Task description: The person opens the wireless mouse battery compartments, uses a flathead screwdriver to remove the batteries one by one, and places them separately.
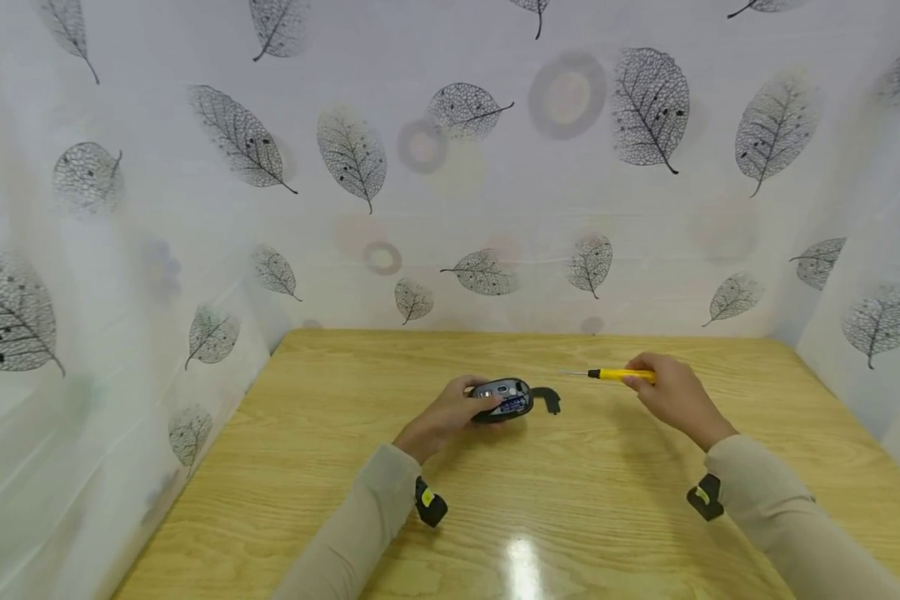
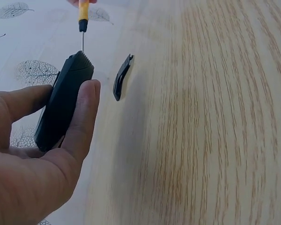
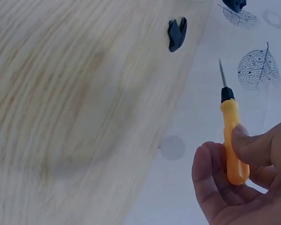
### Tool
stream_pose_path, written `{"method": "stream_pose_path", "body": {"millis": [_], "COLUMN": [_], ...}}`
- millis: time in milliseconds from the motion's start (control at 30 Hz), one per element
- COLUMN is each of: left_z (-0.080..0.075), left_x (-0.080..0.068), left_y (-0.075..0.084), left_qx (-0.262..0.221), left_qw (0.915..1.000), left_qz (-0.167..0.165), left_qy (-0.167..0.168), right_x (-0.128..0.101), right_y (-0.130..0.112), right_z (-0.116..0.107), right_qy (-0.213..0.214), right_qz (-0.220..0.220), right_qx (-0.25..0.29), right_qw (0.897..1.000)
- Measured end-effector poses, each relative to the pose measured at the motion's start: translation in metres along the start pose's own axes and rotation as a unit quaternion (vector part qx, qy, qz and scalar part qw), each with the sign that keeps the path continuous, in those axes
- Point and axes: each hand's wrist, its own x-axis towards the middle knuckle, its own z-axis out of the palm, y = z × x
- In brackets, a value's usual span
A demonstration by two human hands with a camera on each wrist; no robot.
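A black computer mouse (image 1: 502,398) lies upside down on the wooden table (image 1: 555,500), its battery bay uncovered. My left hand (image 1: 450,412) grips the mouse (image 2: 63,103) from the left, thumb and fingers round its sides. A small black cover piece (image 1: 547,398) lies on the table just right of the mouse, apart from it, and shows in both wrist views (image 2: 122,76) (image 3: 177,33). My right hand (image 1: 671,392) holds a yellow-handled screwdriver (image 1: 617,375) above the table, its thin tip pointing left toward the mouse. The screwdriver (image 3: 233,136) is pinched between thumb and fingers.
A white curtain with leaf prints (image 1: 450,167) walls the table on the back, left and right. Bare wood lies in front of the hands, with a bright light reflection (image 1: 523,567) near the front edge.
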Motion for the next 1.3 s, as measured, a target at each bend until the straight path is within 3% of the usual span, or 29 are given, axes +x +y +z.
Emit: {"method": "stream_pose_path", "body": {"millis": [433, 833, 1300], "left_z": [-0.003, -0.004, -0.006], "left_x": [0.001, 0.005, 0.004], "left_y": [0.0, -0.002, -0.002], "left_qx": [0.01, -0.023, -0.019], "left_qw": [0.9998, 0.9997, 0.9996], "left_qz": [0.006, 0.004, 0.002], "left_qy": [0.015, 0.008, 0.02], "right_x": [0.003, 0.004, 0.004], "right_y": [-0.023, -0.037, -0.055], "right_z": [-0.009, -0.012, -0.012], "right_qy": [-0.026, -0.022, -0.025], "right_qz": [0.002, -0.023, -0.061], "right_qx": [0.059, 0.068, 0.071], "right_qw": [0.998, 0.997, 0.995]}}
